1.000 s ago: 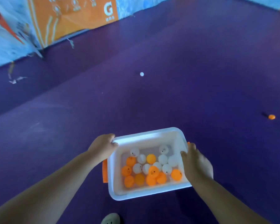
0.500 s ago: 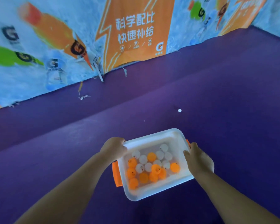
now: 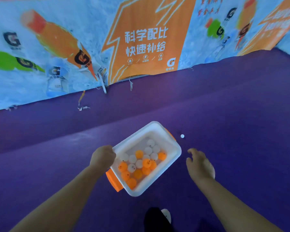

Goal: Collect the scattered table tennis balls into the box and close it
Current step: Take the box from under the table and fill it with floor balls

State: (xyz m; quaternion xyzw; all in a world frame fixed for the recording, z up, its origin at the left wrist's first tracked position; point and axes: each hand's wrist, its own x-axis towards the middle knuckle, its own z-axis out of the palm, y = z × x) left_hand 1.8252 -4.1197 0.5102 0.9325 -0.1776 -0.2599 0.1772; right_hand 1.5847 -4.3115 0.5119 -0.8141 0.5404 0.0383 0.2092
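- The left hand (image 3: pixel 103 156) is curled over the left rim corner of the white plastic box (image 3: pixel 132 135), which is gripped above the purple floor (image 3: pixel 241 123).
- The right hand (image 3: pixel 200 164) is held loosely spread beside the box, touching nothing.
- About 9 white balls (image 3: pixel 132 159) and about 9 orange balls (image 3: pixel 138 174) are contained in the lidless box.
- 1 loose white ball (image 3: pixel 182 136) is seen on the floor near the box's right side.

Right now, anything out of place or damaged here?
One white ball lies loose on the purple floor just past the box, not in it. The lower edge of the wall banner is torn, with shreds hanging and lying on the floor.
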